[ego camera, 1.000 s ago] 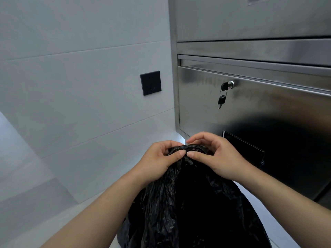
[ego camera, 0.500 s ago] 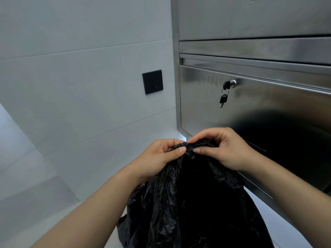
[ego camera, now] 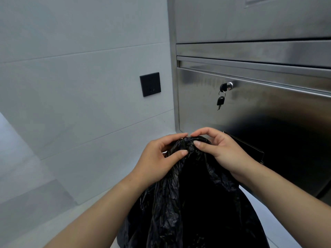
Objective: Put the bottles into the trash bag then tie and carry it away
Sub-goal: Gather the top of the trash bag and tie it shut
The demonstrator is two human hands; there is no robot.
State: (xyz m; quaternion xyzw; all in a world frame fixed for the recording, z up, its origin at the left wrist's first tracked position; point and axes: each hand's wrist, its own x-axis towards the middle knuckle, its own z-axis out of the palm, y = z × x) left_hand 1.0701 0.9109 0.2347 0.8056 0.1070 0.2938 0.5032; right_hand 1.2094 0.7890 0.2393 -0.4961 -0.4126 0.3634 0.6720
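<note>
A black plastic trash bag (ego camera: 193, 208) hangs in front of me, its top bunched into a crumpled neck. My left hand (ego camera: 157, 160) pinches the left side of that neck between thumb and fingers. My right hand (ego camera: 220, 151) grips the right side, its fingertips meeting those of the left hand over the gathered top. The bag's contents are hidden; no bottles show.
A stainless steel cabinet (ego camera: 259, 108) stands close on the right, with a key (ego camera: 221, 101) hanging from its lock. A black wall plate (ego camera: 150, 84) sits on the pale tiled wall to the left. Pale floor shows below.
Both hands have kept working the bag's gathered top. The right hand's fingers have shifted over the neck to meet the left fingertips. The bag stays in place.
</note>
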